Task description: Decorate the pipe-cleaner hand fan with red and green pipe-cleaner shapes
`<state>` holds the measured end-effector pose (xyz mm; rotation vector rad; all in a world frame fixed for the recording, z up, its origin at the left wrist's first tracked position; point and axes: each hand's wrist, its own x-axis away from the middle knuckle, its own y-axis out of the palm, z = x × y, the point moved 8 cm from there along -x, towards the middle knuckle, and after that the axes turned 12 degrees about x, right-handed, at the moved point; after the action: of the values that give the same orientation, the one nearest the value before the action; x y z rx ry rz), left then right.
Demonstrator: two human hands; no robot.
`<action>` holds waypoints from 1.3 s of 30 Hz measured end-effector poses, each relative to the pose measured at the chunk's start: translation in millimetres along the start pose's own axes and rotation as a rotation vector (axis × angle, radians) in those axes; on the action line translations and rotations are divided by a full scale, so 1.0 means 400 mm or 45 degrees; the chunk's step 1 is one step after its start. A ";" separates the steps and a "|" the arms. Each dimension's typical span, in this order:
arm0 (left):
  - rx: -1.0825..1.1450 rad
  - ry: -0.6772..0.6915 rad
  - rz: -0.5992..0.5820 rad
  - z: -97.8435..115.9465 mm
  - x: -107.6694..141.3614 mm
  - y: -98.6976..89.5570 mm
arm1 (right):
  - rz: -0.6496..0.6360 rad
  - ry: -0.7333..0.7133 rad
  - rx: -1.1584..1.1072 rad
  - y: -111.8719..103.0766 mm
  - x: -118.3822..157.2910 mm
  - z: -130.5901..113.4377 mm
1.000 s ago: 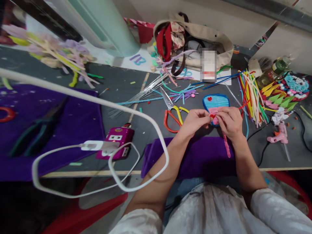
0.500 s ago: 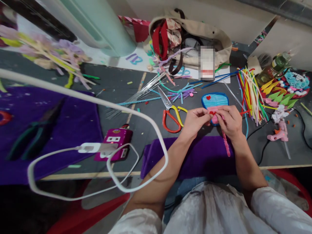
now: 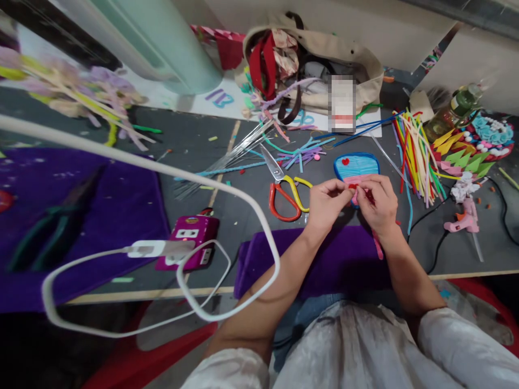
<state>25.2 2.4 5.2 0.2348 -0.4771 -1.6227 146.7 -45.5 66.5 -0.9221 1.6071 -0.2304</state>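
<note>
My left hand (image 3: 329,202) is closed, thumb and fingertips pinching a small red pipe cleaner (image 3: 353,186). Opposite it, my right hand (image 3: 378,205) pinches the same red piece, and the fingertips nearly meet. Just behind and partly under the fingers lies a flat blue and pink pipe-cleaner piece (image 3: 359,166) with a dark blue edge and a small red heart (image 3: 345,161). A pink pipe-cleaner strip (image 3: 378,247) hangs down beside my right wrist. Scissors (image 3: 287,192) with red and yellow handles lie left of my left hand, blades parted.
A folded purple cloth (image 3: 316,265) lies under my forearms. Colored pipe cleaners (image 3: 417,159) and a pink glue gun (image 3: 464,219) are at right. A white cable (image 3: 243,194) loops across the left, near a purple power adapter (image 3: 197,232). Pliers (image 3: 57,227) rest on purple cloth.
My fingers have shifted slightly on the red pipe cleaner. Its end that stuck out right of my right hand now points lower, near the wrist. The view has shifted slightly.
</note>
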 end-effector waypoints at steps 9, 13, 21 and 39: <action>0.029 0.069 0.049 -0.003 0.011 0.005 | 0.015 0.498 -0.271 0.016 0.015 0.028; 0.062 0.054 0.064 -0.002 0.013 0.007 | -0.022 0.730 -0.496 0.031 0.026 0.047; 0.326 -0.207 0.033 -0.021 0.009 0.011 | -0.370 1.200 -1.318 0.113 0.063 0.067; 0.394 -0.325 -0.114 -0.037 0.010 0.026 | -0.292 1.420 -1.568 0.144 0.082 0.057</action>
<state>40.3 -4.3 -2.8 0.2842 -0.9271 -1.6704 143.3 -21.4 0.9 -2.1636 2.7258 0.1930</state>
